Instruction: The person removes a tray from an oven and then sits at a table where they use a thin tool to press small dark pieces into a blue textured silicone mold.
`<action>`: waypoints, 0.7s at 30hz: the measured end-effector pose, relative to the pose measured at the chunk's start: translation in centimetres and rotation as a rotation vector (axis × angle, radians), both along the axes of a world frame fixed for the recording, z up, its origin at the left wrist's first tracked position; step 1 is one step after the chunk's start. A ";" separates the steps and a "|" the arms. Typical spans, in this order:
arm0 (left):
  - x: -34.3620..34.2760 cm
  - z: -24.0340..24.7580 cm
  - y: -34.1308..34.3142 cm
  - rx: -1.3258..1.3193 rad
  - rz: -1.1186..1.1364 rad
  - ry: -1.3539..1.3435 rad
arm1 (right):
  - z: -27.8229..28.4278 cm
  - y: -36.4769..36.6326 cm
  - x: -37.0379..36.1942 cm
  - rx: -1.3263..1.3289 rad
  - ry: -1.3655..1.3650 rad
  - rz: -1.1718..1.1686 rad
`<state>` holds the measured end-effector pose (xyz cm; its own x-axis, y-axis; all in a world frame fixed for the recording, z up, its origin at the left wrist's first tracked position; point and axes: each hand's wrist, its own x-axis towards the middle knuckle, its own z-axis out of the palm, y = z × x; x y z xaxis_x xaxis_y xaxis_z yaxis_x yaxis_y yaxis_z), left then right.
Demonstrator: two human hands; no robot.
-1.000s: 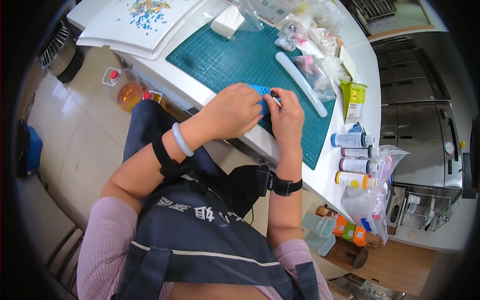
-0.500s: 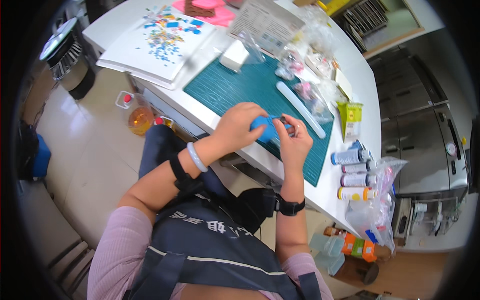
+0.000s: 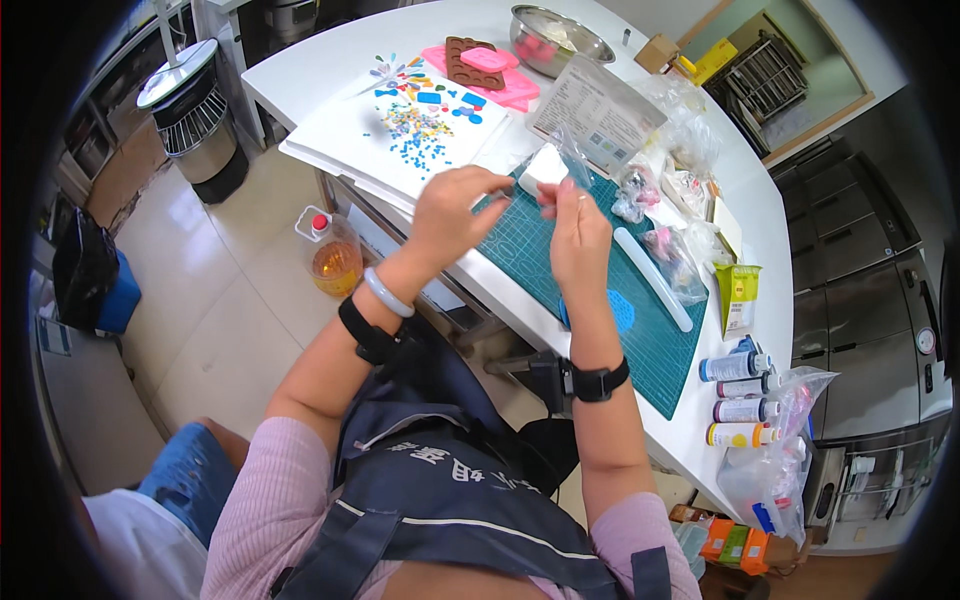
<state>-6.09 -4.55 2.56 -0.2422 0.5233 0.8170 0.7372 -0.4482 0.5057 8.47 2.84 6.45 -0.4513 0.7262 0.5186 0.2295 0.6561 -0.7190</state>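
My left hand (image 3: 452,222) hovers over the near left of the green cutting mat (image 3: 660,365). Its thumb and forefinger come together at something small and greyish that I cannot make out. To its right, my right hand (image 3: 580,238) is closed, fingertips curled in, and whatever they may pinch is hidden. Just beyond those fingertips stands a white block (image 3: 543,172) beside a clear plastic bag (image 3: 572,150). A blue textured piece (image 3: 620,312) lies on the mat, partly covered by my right wrist.
At the far left, a white board (image 3: 350,150) carries colourful small pieces. Behind it are pink and brown molds (image 3: 472,62) and a steel bowl (image 3: 590,45). A white rolling pin (image 3: 655,280), a green pouch (image 3: 738,300) and several bottles (image 3: 740,410) line the right. An oil jug (image 3: 335,262) stands on the floor.
The blue piece left my hands and now lies on the mat. Both hands moved farther over the mat toward the white block and came apart. The view shifted, showing the bowl and a seated person's leg.
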 end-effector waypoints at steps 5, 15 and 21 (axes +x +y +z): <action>-4.6 -1.1 0.2 0.030 0.236 -0.140 | 2.1 0.7 -4.6 -0.065 0.030 0.061; -6.8 -1.9 -0.1 -0.020 0.271 -0.135 | -3.3 0.6 -11.3 -0.154 0.140 0.225; -7.4 -2.8 0.6 -0.010 0.285 -0.147 | -4.6 1.4 -12.6 -0.169 -0.053 0.183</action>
